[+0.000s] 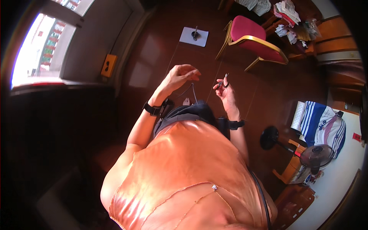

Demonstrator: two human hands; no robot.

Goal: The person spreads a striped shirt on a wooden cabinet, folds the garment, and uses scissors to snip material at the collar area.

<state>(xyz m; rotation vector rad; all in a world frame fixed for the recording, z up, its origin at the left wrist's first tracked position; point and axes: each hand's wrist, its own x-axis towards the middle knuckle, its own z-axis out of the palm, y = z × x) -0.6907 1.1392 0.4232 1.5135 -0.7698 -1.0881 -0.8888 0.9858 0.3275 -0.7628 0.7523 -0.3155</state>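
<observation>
My left hand [181, 78] is raised in front of my waist, its fingers bent and drawn together. Whatever lies between its fingertips is too small to make out. Just below them, a thin grey cord [194, 92] bends down toward my dark bottoms [188, 114]. My right hand [227, 96] is held up a short way to the right, closed round a small pair of scissors [226, 84] with dark handles. Their pale tip points up and away from me. The two hands are apart. Each wrist wears a black band.
A white sheet [186, 37] with a small dark object [195, 34] lies on the brown tiled floor ahead. A red chair with gold frame [248, 30] stands far right, near piled cloths [287, 13]. A fan [316, 156] is at right; a bright window [46, 50] is at left.
</observation>
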